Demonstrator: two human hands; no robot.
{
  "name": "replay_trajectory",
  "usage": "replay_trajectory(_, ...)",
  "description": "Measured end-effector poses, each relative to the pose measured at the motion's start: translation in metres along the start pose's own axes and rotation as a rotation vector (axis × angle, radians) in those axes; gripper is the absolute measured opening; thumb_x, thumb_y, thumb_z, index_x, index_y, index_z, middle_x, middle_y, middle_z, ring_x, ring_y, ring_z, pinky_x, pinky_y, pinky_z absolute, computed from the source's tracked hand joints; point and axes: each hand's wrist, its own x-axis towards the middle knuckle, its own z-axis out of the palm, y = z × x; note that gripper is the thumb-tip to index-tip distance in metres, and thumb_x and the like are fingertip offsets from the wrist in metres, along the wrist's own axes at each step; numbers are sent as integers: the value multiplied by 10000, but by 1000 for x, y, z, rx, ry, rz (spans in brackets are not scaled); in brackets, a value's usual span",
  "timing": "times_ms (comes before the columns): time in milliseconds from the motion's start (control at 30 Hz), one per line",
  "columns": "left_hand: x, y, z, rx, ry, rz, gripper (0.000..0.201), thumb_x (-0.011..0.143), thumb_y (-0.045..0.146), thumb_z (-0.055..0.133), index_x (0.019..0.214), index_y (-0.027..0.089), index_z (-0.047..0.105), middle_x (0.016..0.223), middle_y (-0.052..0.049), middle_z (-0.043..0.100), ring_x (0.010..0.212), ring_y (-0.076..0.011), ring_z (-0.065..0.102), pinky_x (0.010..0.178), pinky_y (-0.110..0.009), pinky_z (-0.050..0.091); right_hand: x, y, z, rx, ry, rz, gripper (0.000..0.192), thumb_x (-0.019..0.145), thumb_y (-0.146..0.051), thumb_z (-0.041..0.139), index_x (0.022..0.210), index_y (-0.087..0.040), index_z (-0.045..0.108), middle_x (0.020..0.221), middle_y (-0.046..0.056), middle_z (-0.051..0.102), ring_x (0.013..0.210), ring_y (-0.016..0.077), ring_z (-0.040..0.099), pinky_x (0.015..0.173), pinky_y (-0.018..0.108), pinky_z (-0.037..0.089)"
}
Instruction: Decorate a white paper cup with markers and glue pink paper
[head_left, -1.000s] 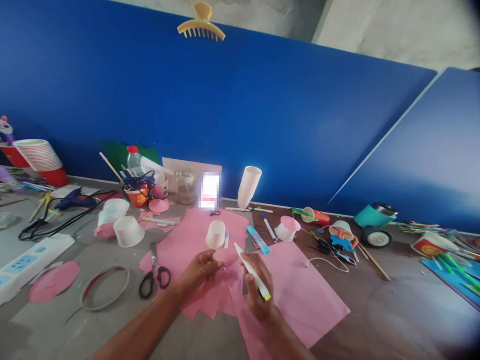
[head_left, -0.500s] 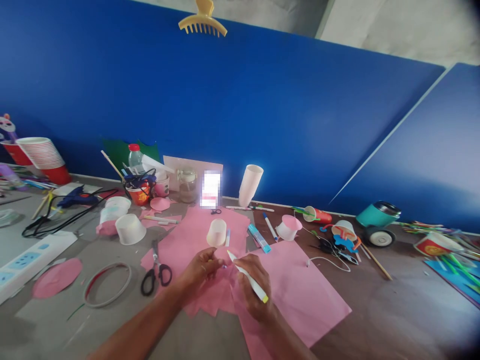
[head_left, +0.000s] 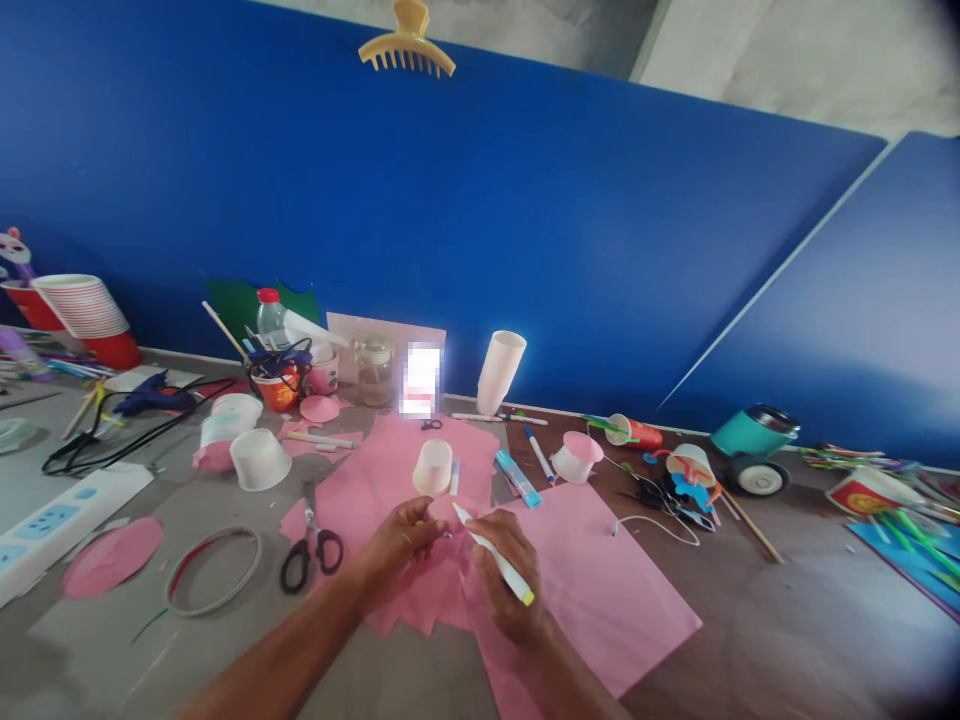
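My right hand (head_left: 506, 585) is closed around a white marker (head_left: 501, 563) with a yellow end, tilted so that its tip points up and to the left. That tip is at a small pink paper piece (head_left: 444, 509), which my left hand (head_left: 399, 545) pinches at its left edge. Whether the tip touches the paper I cannot tell. Just beyond stands a white paper cup (head_left: 433, 467). Large pink paper sheets (head_left: 585, 570) lie beneath and beside both hands. Black-handled scissors (head_left: 311, 550) rest left of my left hand.
A tape roll (head_left: 214, 571), a pink paper oval (head_left: 112, 558) and a power strip (head_left: 67, 525) lie at left. Beyond the sheets stand a lit phone screen (head_left: 421, 380) and tall stacked white cups (head_left: 501, 372). At right are a pink-topped cup (head_left: 577, 457) and a teal tumbler (head_left: 754, 432).
Both hands stay almost in place, with the marker tip shifting only slightly over the pink paper piece. Nothing has been picked up or put down.
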Motion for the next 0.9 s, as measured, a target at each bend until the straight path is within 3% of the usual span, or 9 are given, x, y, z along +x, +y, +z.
replay_trajectory(900,2,-3,-3,-5,-18,3,375,624,413,841,614,149,575,469,59,470,426,-49,350,459,-212,229,-2,4,1,-23,27,5,313,885,-105,493,1130,-242,632,886,67,682,793,222,629,695,401,540)
